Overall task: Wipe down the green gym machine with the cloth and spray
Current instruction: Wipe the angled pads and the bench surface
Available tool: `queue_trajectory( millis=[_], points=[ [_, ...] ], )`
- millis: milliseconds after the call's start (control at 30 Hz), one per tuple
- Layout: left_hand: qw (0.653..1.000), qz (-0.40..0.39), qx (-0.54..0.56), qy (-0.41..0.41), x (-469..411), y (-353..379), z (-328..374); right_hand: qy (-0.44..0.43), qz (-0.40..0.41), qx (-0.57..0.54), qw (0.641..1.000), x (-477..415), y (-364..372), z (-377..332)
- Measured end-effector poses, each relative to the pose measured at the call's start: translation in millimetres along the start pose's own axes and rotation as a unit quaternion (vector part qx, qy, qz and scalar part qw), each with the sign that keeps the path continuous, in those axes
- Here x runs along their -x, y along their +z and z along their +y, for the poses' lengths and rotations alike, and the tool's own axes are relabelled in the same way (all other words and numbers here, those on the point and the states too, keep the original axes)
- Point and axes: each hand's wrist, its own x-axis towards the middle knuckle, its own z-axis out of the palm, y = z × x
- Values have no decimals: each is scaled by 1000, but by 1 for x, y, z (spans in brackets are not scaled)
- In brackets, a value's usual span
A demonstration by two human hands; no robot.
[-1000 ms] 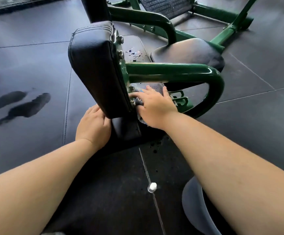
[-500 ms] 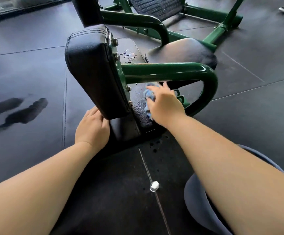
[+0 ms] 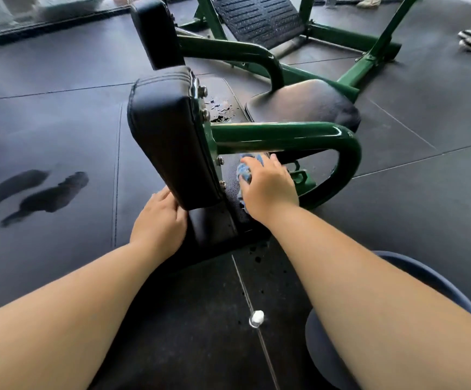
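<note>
Gripped the bunched blue cloth (image 3: 245,169) in the right hand (image 3: 269,190), fingers curled round it, pressing it to the dark panel beneath the bent tube of the green machine (image 3: 285,136). Rested the left hand (image 3: 158,223), fingers relaxed, against the lower edge of the black pad (image 3: 169,136).

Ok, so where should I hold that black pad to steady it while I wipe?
Probably its lower near edge, coming from the left. The pad stands upright with its cushioned face leftward; bolts, the green bar and your right hand with the cloth crowd its right.
</note>
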Motion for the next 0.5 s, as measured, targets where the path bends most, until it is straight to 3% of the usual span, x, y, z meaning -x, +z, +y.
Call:
queue_trajectory(
  millis=[100,200,267,334,400,500],
  points=[
    [994,-93,-58,14,-9,-25,-4,-32,9,-42,999,39,-25,6],
    [981,-172,-90,-16,-31,-56,-4,-56,128,-156,978,75,-68,13],
    [980,-193,-19,-33,-51,-76,-4,-69,213,-197,954,60,-102,13],
    [977,-174,106,-59,-62,-91,3,-72,244,-203,945,28,-127,3],
    [961,-154,224,-55,-70,-101,17,-57,174,-201,962,-10,-140,-14],
    [926,-161,338,-51,-102,-96,29,6,-65,-196,978,-67,-134,-32]
  ],
)
